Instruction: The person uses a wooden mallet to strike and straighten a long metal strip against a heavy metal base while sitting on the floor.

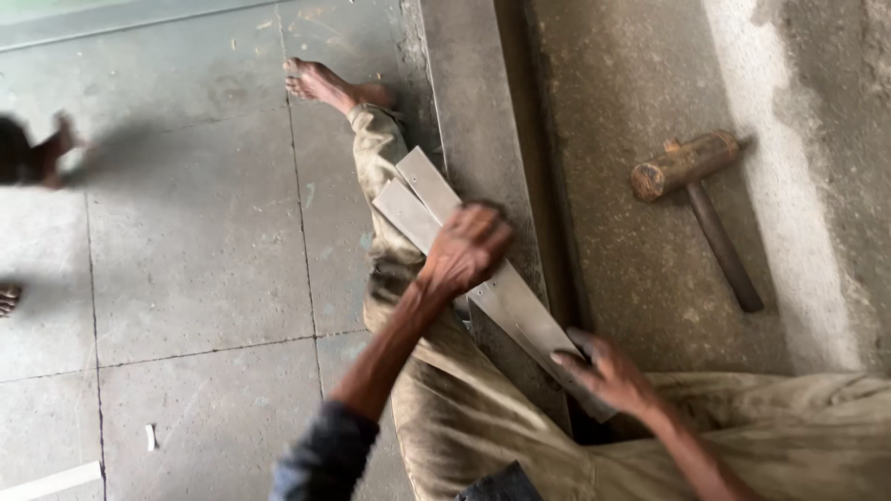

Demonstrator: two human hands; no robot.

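While the long flat metal strips point(464, 269), dull grey and smooth with squared ends, lie slanted across the person's trousered leg point(445, 408), both hands press on them. Left hand point(467, 249) sits palm down over the middle of the strips, its grip curled, knuckles raised and fingers bent onto the metal. Right hand point(608, 376) holds the strips' near end, its grip half spread, fingers laid flat along the top face and thumb underneath out of sight. Beyond the strips' far end a bare foot point(325, 85) rests on the tiled floor point(204, 250), which is grey, scuffed and jointed in squares. Just beside the strips runs a raised concrete ledge point(478, 111), rough and speckled. Well apart from the strips, past that ledge, lies a wooden mallet point(698, 199) with a worn cylindrical head and a dark straight handle.
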